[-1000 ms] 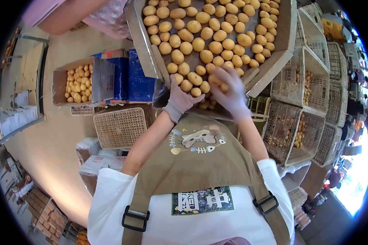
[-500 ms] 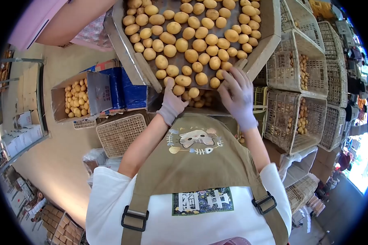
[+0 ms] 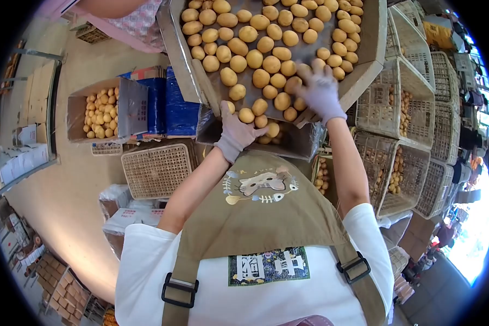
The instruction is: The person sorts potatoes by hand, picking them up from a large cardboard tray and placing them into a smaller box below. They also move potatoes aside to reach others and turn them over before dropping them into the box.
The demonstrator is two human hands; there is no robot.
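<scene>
left hand (image 3: 236, 133) reaches up, fingers loose, touching yellow fruits (image 3: 255, 54) at 6 o'clock on the tray (image 3: 186, 60). right hand (image 3: 320, 89), at 2 o'clock from it, lies spread flat on them.

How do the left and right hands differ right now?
The left hand sits at the near lip of the tray, arm bent; the right hand reaches farther up the tray, arm stretched. The right hand's fingers are spread over the fruit; the left hand's fingers curl mostly out of view. Both wear pale gloves and touch yellow fruit.
</scene>
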